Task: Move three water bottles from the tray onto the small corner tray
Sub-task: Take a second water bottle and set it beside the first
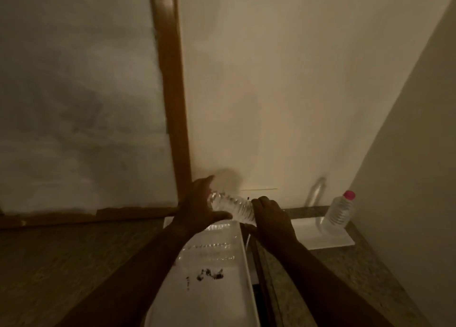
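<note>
A clear ribbed water bottle (232,206) lies nearly level in the air between my two hands, above the far end of the long white tray (212,292). My left hand (199,205) cups its left end with spread fingers. My right hand (270,218) grips its right end. More clear bottles (212,247) lie on the long tray under my left forearm, partly hidden. On the small white corner tray (325,238) at the right stands one bottle with a pink cap (339,214), leaning slightly left.
A mirror with a brown wooden frame (172,104) fills the left wall. Two walls meet behind the corner tray (370,129). The granite counter (345,277) runs along the right. A dark gap (256,277) separates the long tray from the counter.
</note>
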